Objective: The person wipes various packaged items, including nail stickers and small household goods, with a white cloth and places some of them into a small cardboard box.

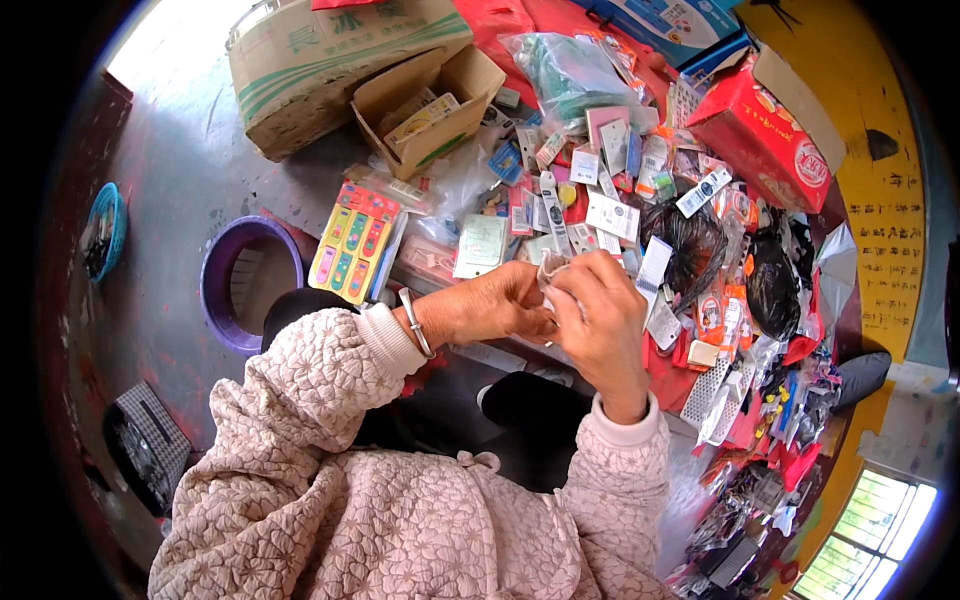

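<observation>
Large cardboard box [330,60] lies far left on the floor; a smaller open carton [430,110] leans against it, flaps up. A red box [760,135] sits far right. A purple basin [245,285] stands near left. Between them a heap of small carded packets [600,200] spreads across the floor, within arm's reach, I judge for sorting. A yellow card of clips [352,243] lies left of the heap. Left hand [495,305] and right hand [600,325] meet at centre, fingers pinched together on a small clear packet [553,268], held close, likely for inspection.
</observation>
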The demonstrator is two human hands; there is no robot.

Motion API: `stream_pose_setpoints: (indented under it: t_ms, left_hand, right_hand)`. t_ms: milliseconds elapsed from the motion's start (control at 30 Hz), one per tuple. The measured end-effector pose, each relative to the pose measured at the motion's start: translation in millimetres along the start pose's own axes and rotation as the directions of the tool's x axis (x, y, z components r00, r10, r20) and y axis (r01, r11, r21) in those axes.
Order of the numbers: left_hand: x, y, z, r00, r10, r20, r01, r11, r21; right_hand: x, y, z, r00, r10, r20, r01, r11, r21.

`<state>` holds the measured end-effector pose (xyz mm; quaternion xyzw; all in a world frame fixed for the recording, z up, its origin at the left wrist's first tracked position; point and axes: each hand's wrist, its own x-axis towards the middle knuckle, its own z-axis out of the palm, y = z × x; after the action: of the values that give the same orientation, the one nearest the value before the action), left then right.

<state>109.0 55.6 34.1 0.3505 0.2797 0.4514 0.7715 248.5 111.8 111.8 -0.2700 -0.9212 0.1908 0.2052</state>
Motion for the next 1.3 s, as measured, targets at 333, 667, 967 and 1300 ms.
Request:
stream_pose_setpoints:
  t_ms: [333, 667, 967, 1300]
  left_hand:
    - [-6.3, 11.2, 10.8, 0.993, -0.107, -0.04, 0.098, 0.977, -0.19]
    - [-6.3, 17.7, 9.7, 0.998, -0.046, 0.036, 0.053, 0.976, -0.211]
    - [-8.0, 10.8, 2.0, 0.991, 0.021, -0.131, -0.028, 0.999, -0.046]
    - [-5.0, 27.5, 1.0, 0.966, 0.071, -0.25, -0.105, 0.986, -0.126]
  right_hand:
    - [4.8, 41.8, -4.9, 0.943, -0.056, -0.327, -0.043, 0.957, -0.288]
    - [-20.7, 56.5, -50.3, 0.639, 0.47, -0.609, -0.331, 0.883, 0.334]
    - [-2.0, 1.7, -10.5, 0.982, 0.15, 0.115, -0.164, 0.979, 0.12]
    - [-16.1, 45.9, -47.9, 0.715, 0.551, -0.431, -0.454, 0.834, 0.314]
